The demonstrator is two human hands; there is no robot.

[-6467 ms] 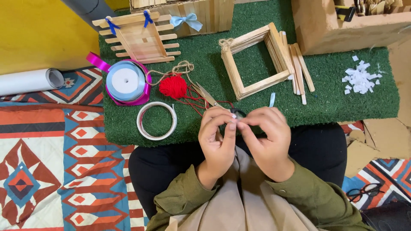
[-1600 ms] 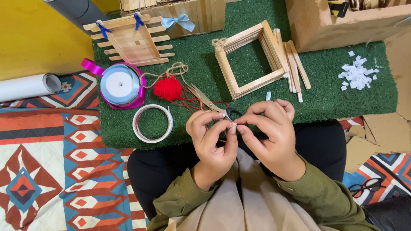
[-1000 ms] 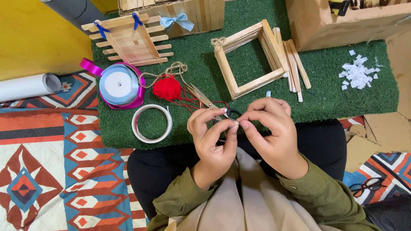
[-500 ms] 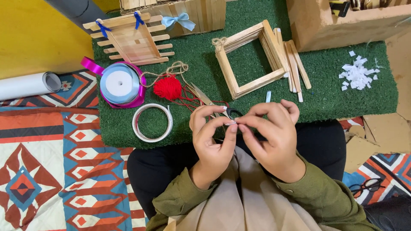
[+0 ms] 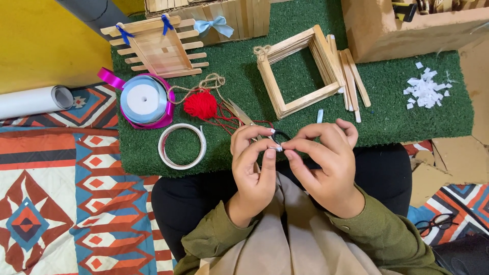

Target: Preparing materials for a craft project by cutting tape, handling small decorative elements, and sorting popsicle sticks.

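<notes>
Barely shifted, left hand and right hand together pinch perhaps a tiny white piece.

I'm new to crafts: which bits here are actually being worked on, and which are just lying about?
In hand:
left hand
right hand
small white scrap pinched between both
scissors beneath

Lying about:
red yarn ball
tape ring
blue ribbon spool
stick frame
paper scraps
</notes>
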